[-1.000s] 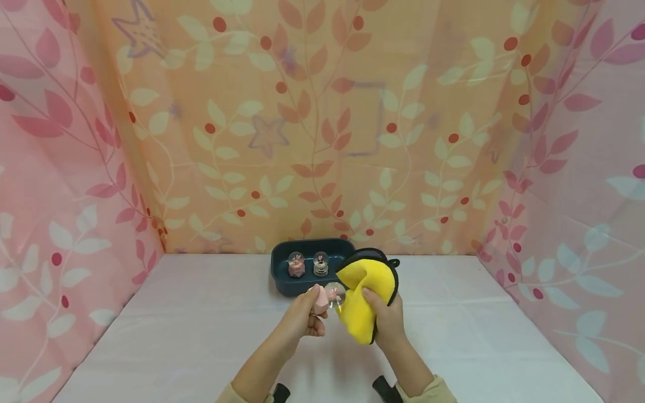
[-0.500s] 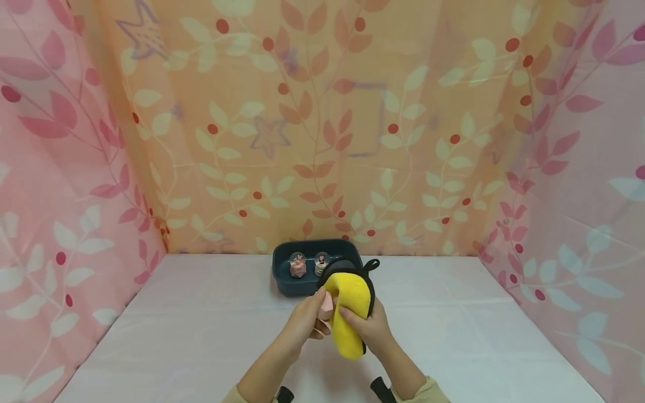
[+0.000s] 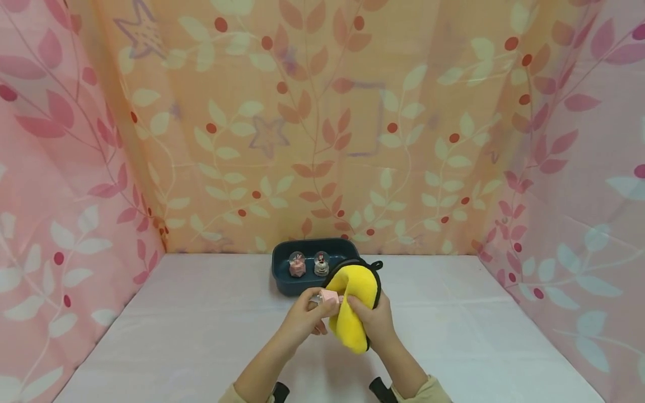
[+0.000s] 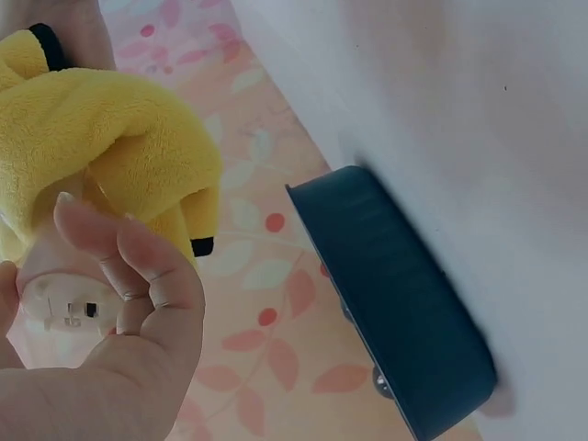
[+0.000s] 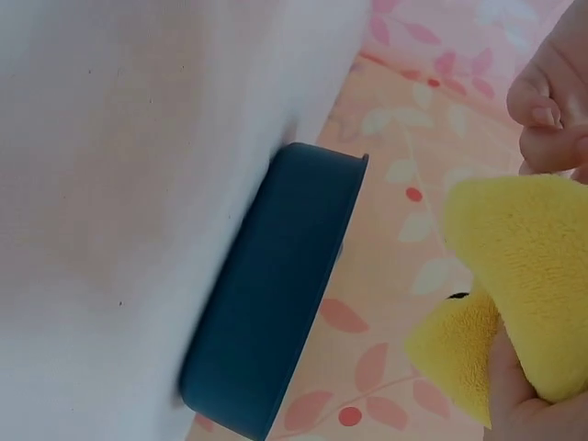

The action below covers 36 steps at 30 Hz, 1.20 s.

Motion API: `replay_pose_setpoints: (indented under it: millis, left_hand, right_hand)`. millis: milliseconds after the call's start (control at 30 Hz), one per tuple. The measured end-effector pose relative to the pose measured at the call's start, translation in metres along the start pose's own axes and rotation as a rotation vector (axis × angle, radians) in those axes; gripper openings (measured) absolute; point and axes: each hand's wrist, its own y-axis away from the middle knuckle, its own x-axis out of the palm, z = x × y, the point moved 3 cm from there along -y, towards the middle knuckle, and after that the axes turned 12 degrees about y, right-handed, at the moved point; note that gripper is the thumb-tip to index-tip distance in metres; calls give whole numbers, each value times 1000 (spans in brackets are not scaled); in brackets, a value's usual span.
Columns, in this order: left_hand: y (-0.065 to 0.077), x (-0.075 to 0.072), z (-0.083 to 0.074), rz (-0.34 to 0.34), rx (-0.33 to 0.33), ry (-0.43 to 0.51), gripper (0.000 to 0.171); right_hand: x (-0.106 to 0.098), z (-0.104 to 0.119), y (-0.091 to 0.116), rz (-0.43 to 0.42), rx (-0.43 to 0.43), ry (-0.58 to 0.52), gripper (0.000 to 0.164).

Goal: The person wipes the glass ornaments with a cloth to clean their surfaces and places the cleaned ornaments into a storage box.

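My left hand (image 3: 298, 322) grips a small snow globe (image 3: 330, 295) by its faceted pink base. The underside of the base (image 4: 64, 305), with a small switch, faces the left wrist camera. Over the glass end lies a yellow plush cloth (image 3: 359, 280) with black edging and a loop, so the ball is mostly hidden. My right hand (image 3: 381, 326) holds this cloth bunched, thumb on the yellow side, against the globe. Both hands are raised above the table, in front of the tray.
A dark blue tray (image 3: 286, 287) stands at the back of the white table (image 3: 211, 319), behind the hands. Inside it are a pink-based snow globe (image 3: 297, 266) and a clear-based one (image 3: 321, 264) with a small figure. Floral curtains (image 3: 322, 140) enclose the back and sides.
The cloth in my right hand has moved left, onto the glass ball, which was uncovered a second ago. My left hand has turned the pink base slightly.
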Motion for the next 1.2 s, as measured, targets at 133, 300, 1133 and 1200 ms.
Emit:
replay_pose_setpoints:
  millis: [133,300,1133,1200]
  left_hand:
    - [-1,-1,2,-11,-11,3,64]
    - [-2,0,6,-33,-39,2,70]
    - [-7,-10,5,-37,-105,131,64]
    - [-8,-8,5,-39,-110,135,62]
  right_hand:
    - [-2,-1,-1,-2,25,-20,39]
    - [-4,-4,-2,-26,89,-47,37]
    - [-11,5,0,-29,-62,-93,32]
    - [-7,7,3,23,-144,-36,33]
